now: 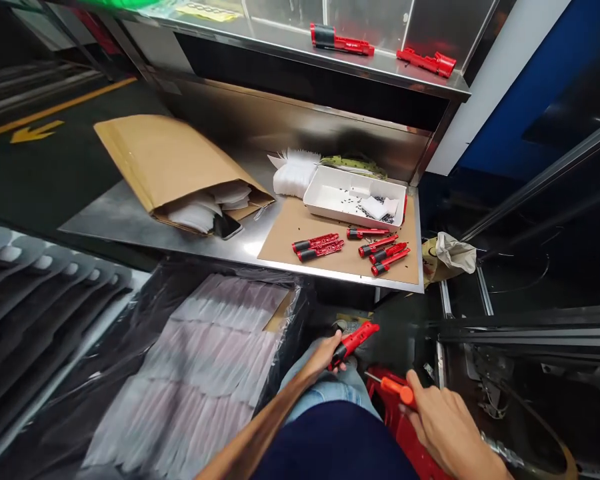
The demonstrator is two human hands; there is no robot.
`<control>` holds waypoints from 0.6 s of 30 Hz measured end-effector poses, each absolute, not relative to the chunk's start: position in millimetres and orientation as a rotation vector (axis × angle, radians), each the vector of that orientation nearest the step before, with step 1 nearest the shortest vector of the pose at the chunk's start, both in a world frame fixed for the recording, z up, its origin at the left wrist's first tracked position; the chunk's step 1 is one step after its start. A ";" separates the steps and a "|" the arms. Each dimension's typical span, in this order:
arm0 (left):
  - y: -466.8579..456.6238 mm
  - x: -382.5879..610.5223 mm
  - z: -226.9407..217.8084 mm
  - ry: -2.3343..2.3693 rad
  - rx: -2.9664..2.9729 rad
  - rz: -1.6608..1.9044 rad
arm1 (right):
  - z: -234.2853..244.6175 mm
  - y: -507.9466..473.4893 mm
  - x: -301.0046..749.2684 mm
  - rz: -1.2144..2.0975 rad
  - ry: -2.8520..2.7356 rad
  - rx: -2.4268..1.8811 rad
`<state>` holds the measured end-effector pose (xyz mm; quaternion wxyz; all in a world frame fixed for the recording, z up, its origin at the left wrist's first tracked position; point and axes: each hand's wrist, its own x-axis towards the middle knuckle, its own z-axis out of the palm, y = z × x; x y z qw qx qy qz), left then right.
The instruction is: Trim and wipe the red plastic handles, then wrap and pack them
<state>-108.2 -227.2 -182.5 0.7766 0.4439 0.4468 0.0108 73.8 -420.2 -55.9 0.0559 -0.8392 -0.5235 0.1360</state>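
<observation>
My left hand (329,353) is shut on a red-and-black plastic tool casing (354,343), held low over my knee. My right hand (445,427) grips an orange-handled screwdriver (397,392), its thin metal shaft pointing left towards the casing and apart from it. A red plastic object (395,430) sits under my right hand, mostly hidden. On a cardboard sheet (330,260) lie several similar red-and-black casings (385,259). Behind them stands a white tray (330,200) holding small black screws (375,210).
A steel counter (155,223) holds a kraft padded envelope (165,163) stuffed with white sheets, and a phone (227,227). Two red parts (341,40) rest on an upper steel shelf. A plastic-wrapped stack of white sleeves (195,373) fills the lower left. A metal-sheathed hose (500,450) runs along the right.
</observation>
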 end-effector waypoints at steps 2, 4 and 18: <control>-220.3 -110.1 -183.2 0.939 0.996 0.014 | -47.5 -407.0 72.9 0.450 -1.815 -2.660; -214.1 -112.3 -182.8 0.912 1.035 0.006 | -40.7 -395.0 71.6 0.473 -1.919 -2.723; -185.5 -129.4 -172.7 0.775 1.154 -0.003 | 10.6 -335.4 93.8 0.911 -1.942 -2.878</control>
